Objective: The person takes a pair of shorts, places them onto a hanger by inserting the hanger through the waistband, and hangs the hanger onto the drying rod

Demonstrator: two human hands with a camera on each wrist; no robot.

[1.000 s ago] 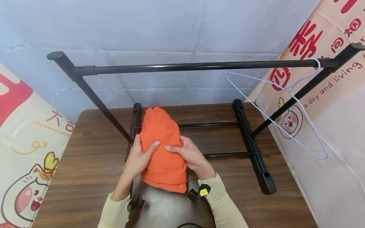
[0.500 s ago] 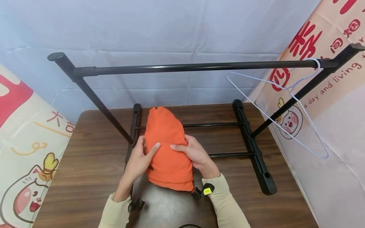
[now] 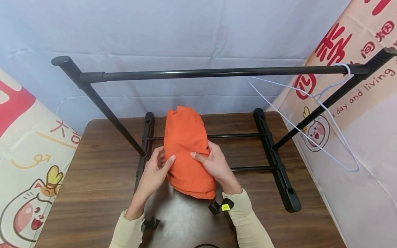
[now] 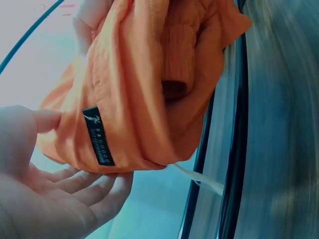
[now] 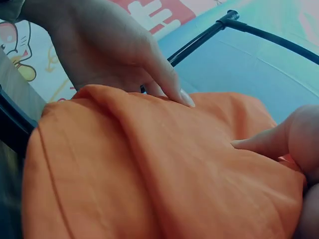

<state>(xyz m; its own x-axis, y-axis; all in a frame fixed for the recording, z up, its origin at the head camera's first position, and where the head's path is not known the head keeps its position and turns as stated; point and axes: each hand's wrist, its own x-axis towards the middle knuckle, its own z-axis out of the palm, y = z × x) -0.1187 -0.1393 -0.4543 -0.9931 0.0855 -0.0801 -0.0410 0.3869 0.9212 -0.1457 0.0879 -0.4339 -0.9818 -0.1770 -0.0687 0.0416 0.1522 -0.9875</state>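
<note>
A bundled orange garment (image 3: 189,137) is held up above the table between both hands. The left wrist view shows a ribbed cuff (image 4: 178,59) inside its folds and a small black label (image 4: 98,136) on its outside. My left hand (image 3: 154,172) holds its left edge, thumb on the front and fingers spread beneath. My right hand (image 3: 217,163) grips the right edge with the thumb pressed on the front, the other fingers mostly hidden behind the cloth.
A black rack stands on the wooden table (image 3: 102,193), its top bar (image 3: 198,73) running across behind the hands. A white hanger (image 3: 322,100) hangs at its right end. Base bars (image 3: 251,168) and feet (image 3: 279,172) sit low behind the right hand.
The garment has shifted right and slightly away from me, carried by both hands. The left fingers now show beside its edge.
</note>
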